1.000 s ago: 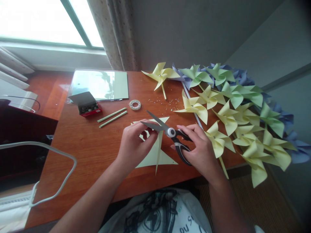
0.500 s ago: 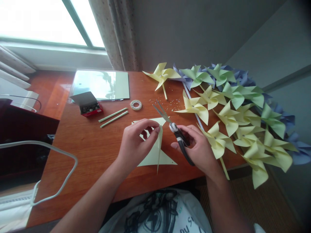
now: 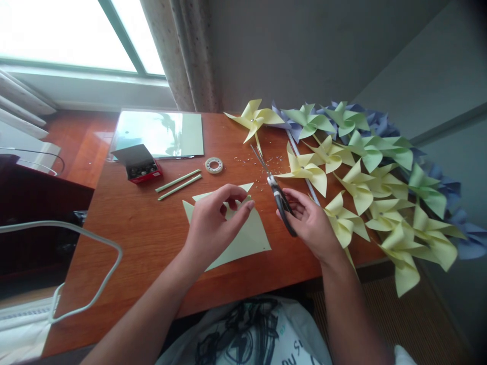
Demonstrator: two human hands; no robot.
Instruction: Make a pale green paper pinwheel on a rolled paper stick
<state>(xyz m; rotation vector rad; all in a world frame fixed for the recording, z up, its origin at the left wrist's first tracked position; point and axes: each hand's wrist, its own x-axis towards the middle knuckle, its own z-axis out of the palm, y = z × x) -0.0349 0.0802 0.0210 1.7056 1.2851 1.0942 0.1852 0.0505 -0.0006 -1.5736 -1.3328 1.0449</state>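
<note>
Small red box (image 3: 139, 165) at the far left of the wooden table (image 3: 129, 238), flap up, dark little bits inside, too small to tell what. Just behind it, a shiny sheet (image 3: 160, 133) lying flat near the window.

Left hand (image 3: 213, 225) down on the pale yellow paper (image 3: 243, 235), thumb and fingers curled together, pinching the paper at its middle; rest of the sheet lying flat on the table, one corner pointing left, one toward the table's near edge. Right hand (image 3: 310, 220) just right of the paper, wrapped around the black handles of the scissors (image 3: 272, 185), blades nearly together and pointing away toward the back of the table, clear of the paper.

Two thin green sticks (image 3: 178, 181) side by side left of the paper, a roll of tape (image 3: 213, 165) just beyond them. Tiny scraps (image 3: 262, 162) scattered near the blade tips. Crowding the right side, a heap of pinwheels (image 3: 365, 172), yellow, green and blue, overlapping and spilling past the table's edge. White cable (image 3: 97, 284) looping at the lower left.
</note>
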